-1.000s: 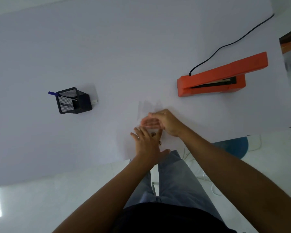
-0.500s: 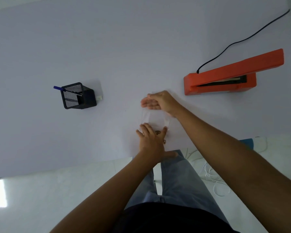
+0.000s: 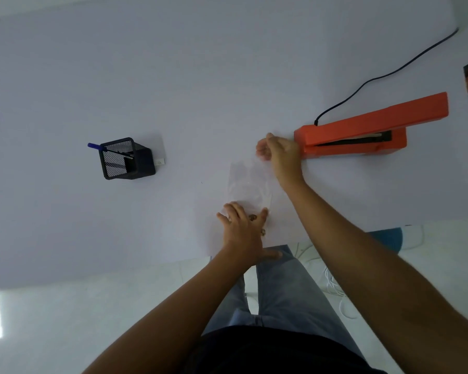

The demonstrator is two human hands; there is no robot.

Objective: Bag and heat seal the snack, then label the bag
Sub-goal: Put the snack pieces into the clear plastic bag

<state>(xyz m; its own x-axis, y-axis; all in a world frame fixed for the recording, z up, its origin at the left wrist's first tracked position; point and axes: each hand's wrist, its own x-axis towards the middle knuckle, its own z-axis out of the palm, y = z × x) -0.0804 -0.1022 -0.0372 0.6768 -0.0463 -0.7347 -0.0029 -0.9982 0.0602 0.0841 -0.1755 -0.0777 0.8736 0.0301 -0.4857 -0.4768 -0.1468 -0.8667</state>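
Note:
A clear plastic bag point(image 3: 247, 184) lies flat on the white table, near its front edge. My left hand point(image 3: 242, 229) presses down on the bag's near end, fingers spread, with small brown snack pieces point(image 3: 252, 217) showing between the fingers. My right hand point(image 3: 280, 151) is at the bag's far right corner, fingers curled; whether it pinches the bag I cannot tell. It sits right beside the left end of the orange heat sealer point(image 3: 370, 128), whose arm is raised.
A black mesh pen holder point(image 3: 126, 159) with a blue pen point(image 3: 95, 146) stands at the left, a small white label point(image 3: 160, 161) beside it. The sealer's black cord point(image 3: 384, 76) runs to the back right. The table's front edge point(image 3: 146, 263) is close to my body.
My right hand has slid away from my left hand, up along the bag toward the sealer. The left hand has stayed pressed on the bag's near end.

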